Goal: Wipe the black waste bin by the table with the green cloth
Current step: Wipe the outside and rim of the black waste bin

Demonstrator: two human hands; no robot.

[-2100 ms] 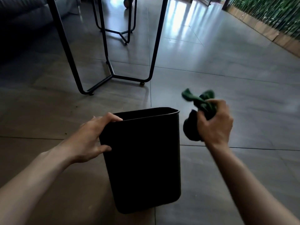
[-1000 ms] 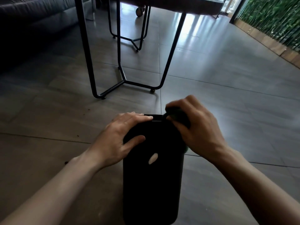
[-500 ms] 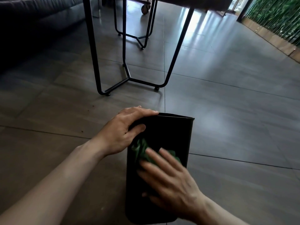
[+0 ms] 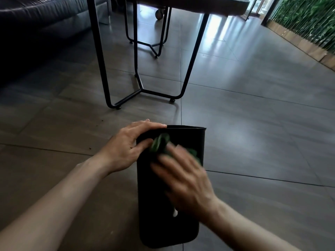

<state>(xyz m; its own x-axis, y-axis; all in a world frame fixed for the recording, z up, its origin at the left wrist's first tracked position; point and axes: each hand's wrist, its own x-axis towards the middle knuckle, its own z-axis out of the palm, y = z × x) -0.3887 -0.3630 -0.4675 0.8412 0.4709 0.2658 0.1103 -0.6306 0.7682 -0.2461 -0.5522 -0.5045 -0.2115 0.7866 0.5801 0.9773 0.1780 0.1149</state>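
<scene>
Left hand (image 4: 129,147) grips black waste bin (image 4: 170,223) rim, keeps it steady; right hand (image 4: 183,176), fingers flat, rubs green cloth (image 4: 159,144) on side

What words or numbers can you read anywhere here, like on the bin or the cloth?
None: no words, numbers or signs can be read.
Black waste bin: plain, with only a small pale mark, no letters.
Green cloth: plain, partly hidden under the blurred right hand.
Table: no label shows.

Glossy grey tile floor (image 4: 253,105), black-legged table (image 4: 192,64), dark sofa (image 4: 36,17).
</scene>
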